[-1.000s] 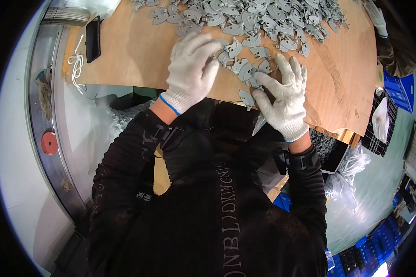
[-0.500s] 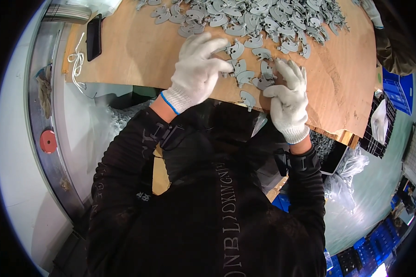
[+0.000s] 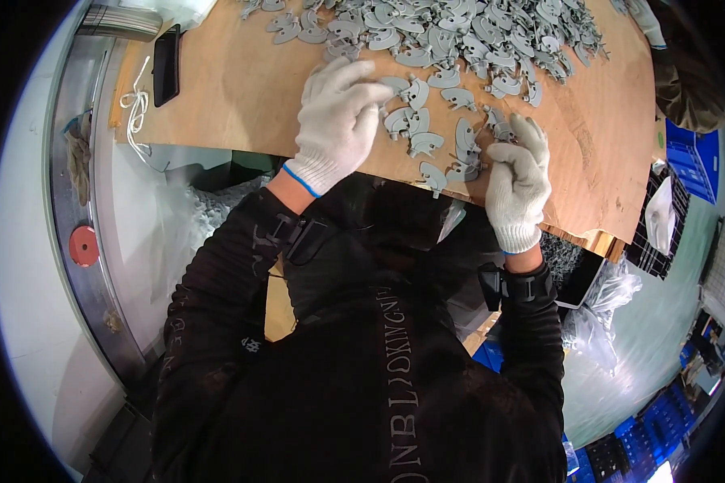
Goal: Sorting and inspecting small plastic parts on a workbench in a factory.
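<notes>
Small grey curved pieces, each with a rounded plate and a short stub, lie loosely on the wooden table near its front edge. My left hand, in a white knit glove, hovers beside them, fingers bent but apart and nothing visible in it. Its fingertips are close to a grey piece. On the right, my gloved right hand has half-curled fingers, with a gap between thumb and forefinger. A grey piece lies right at its fingertips; whether they touch cannot be seen. Another piece is left of the thumb.
A large heap of the same grey pieces covers the back of the wooden table. At the left lie a black phone and a white cord. Another person's gloved hand shows at the far right, above blue crates.
My right hand has moved right and slightly nearer to me, uncovering grey pieces. My left hand has shifted slightly left, away from the small group. Several pieces between the hands have changed position.
</notes>
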Motion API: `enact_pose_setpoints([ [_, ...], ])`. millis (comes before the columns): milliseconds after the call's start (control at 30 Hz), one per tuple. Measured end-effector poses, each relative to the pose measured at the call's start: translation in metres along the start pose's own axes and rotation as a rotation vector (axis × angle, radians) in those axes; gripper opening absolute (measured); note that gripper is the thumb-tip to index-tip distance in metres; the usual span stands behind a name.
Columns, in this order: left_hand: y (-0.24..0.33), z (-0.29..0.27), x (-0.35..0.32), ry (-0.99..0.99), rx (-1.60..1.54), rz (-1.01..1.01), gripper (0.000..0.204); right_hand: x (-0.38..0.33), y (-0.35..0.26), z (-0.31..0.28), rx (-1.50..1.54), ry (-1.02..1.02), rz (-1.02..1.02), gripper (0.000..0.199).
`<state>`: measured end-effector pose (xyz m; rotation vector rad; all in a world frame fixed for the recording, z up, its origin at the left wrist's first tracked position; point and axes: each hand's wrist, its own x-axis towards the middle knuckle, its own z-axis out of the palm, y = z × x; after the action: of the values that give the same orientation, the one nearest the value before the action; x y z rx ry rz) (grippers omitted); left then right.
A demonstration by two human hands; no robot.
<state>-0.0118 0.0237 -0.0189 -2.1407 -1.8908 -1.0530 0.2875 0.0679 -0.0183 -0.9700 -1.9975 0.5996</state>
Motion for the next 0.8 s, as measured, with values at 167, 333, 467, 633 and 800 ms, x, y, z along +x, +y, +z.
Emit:
enact_pose_setpoints([
  [167, -0.010, 0.001, -0.007, 0.075, -0.262, -0.144, 0.040, 0.003, 0.000, 0.002, -0.137, 0.034, 0.201, 0.043],
  [333, 0.012, 0.000, 0.015, -0.152, -0.049, -0.098, 0.044, 0.011, -0.002, 0.011, -0.474, -0.066, 0.169, 0.064],
  [467, 0.053, -0.002, 0.037, -0.439, 0.047, -0.193, 0.047, 0.016, -0.014, 0.023, -0.580, -0.141, 0.136, 0.069],
  [633, 0.076, -0.001, 0.029, -0.514, 0.009, -0.079, 0.042, 0.007, -0.029, 0.026, -0.537, -0.211, 0.079, 0.068],
  [800, 0.088, -0.026, 0.013, -0.775, -0.066, -0.097, 0.049, -0.021, -0.044, 0.015, -0.429, -0.245, 0.041, 0.068],
])
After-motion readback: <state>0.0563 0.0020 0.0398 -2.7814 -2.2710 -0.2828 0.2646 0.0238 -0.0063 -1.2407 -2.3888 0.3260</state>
